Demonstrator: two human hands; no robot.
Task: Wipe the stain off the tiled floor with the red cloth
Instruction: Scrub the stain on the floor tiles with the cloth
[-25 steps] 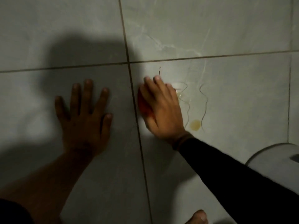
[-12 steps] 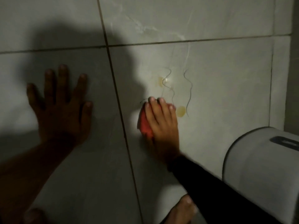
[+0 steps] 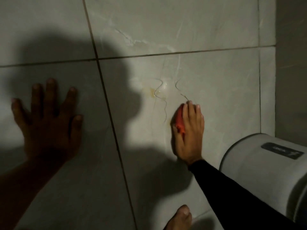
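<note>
A person's right hand point(image 3: 188, 131), at centre right of the frame, presses a red cloth point(image 3: 179, 121) flat against a pale tiled floor point(image 3: 216, 90), just below and right of a yellowish stain point(image 3: 153, 92) ringed by thin wavy streaks. The left hand point(image 3: 48, 120) lies spread, palm down, in shadow at left, across a grout line. A grey rounded container point(image 3: 265, 171) sits at lower right; a bare toe point(image 3: 181, 216) shows at bottom.

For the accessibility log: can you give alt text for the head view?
The right hand presses a red cloth flat on a grey tiled floor, just below a yellowish stain. The left hand is spread on the neighbouring tile; a white container lies at right.
</note>
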